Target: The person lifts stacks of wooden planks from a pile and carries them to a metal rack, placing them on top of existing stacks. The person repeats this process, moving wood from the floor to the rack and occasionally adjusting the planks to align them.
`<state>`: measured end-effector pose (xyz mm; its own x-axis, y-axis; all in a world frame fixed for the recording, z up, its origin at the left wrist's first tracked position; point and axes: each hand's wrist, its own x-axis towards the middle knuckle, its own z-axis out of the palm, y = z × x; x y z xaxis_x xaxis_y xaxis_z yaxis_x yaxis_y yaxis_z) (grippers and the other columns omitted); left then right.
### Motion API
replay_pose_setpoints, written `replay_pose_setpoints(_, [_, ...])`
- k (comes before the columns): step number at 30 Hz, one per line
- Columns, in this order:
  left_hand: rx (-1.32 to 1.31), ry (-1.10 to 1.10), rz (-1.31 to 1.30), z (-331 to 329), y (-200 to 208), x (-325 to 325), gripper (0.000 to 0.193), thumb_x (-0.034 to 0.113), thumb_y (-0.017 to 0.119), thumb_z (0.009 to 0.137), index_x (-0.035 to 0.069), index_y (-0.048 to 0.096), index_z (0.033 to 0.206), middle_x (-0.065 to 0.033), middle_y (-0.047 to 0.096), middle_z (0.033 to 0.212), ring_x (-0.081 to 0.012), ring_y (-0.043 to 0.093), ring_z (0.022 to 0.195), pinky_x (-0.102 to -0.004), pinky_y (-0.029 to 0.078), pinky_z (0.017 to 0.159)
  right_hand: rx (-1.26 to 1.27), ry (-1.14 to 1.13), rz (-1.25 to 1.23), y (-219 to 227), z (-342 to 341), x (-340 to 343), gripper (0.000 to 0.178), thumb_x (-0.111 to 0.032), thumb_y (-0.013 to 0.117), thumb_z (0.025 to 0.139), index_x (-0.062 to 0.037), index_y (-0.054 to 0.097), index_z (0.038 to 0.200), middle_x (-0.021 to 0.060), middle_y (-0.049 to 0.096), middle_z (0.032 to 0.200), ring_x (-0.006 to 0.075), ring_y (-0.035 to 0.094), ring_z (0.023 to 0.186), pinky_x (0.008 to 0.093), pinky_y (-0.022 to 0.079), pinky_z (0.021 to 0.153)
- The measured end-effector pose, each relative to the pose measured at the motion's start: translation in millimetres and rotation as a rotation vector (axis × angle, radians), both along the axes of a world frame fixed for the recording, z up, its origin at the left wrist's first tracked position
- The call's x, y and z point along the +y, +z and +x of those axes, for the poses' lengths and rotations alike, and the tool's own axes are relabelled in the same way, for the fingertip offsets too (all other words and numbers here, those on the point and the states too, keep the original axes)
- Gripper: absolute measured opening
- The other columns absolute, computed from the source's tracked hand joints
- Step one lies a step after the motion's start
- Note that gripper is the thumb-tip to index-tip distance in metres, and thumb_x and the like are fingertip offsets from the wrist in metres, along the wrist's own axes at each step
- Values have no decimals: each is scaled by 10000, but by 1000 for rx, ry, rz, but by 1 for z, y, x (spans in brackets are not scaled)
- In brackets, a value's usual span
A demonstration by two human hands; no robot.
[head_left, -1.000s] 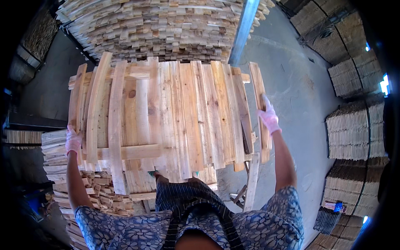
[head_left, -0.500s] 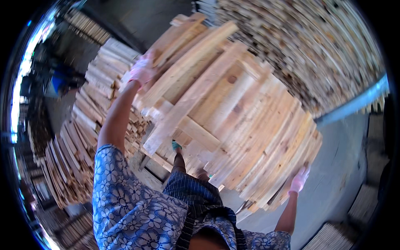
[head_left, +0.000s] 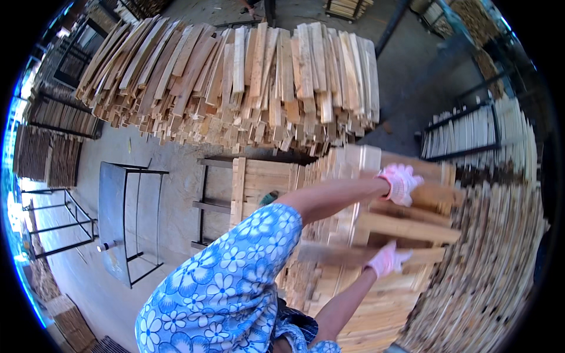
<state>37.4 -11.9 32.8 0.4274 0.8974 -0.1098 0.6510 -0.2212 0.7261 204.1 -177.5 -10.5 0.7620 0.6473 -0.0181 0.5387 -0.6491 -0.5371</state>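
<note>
A broad pile of pale wooden planks point(head_left: 406, 226) lies at the lower right, with its boards set side by side. My left hand point(head_left: 401, 183), in a pink-and-white glove, reaches across the far part of this pile with its fingers apart. Nearer to me, my right hand point(head_left: 386, 260), gloved the same way, rests at a darker plank point(head_left: 335, 254) that is smeared by motion. Its thumb and fingers are stretched out, and I see no grip closed round the wood. Gaps with shaded boards show between the two hands.
A long stack of planks point(head_left: 247, 76) spans the far side. A dark metal-framed table point(head_left: 113, 217) stands on the left, and a low wooden frame point(head_left: 238, 188) lies in the middle. Dense plank stacks point(head_left: 488, 259) border the right. Another person's hand point(head_left: 251, 12) shows at the far edge.
The view has turned, so the plank pile now sits at the lower right. My hands, earlier wide apart at opposite edges of the pile, are now close together over it.
</note>
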Motion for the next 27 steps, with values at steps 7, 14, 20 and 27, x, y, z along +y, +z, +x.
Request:
replay_pose_setpoints(7, [-535,943,105,-219,-156,11,243,244,685,881,55,693,1034,-148,660,1002,-270,650,869,-405,539,796,-20,46,19,-18,16,2,681,-186,598,985,-133,277,1583,306,369,1538,451,502,1314,489,436,1098])
replay_pose_setpoints(14, [-647,1128,-516,-395,-400,-30,610,433,707,907,85,515,1370,-108,656,1169,-215,654,997,-395,570,757,-365,209,-65,-22,18,-2,696,-470,624,971,-50,427,1491,231,420,1523,406,373,1411,565,242,1185])
replay_pose_setpoints(20, [-1230,944,-732,-410,-295,-1,611,397,764,894,91,546,1376,-89,644,1270,-222,666,1059,-417,592,850,-254,107,-81,-31,49,-9,659,-238,612,969,-61,337,1541,242,422,1517,390,487,1321,502,393,1110])
replay_pose_setpoints(27, [-1292,874,-670,-400,-120,-159,729,204,762,891,101,377,1502,-166,628,1247,-266,694,936,-410,609,801,21,-52,41,-29,13,12,726,-152,609,948,-111,266,1587,239,410,1548,386,503,1324,459,413,1096])
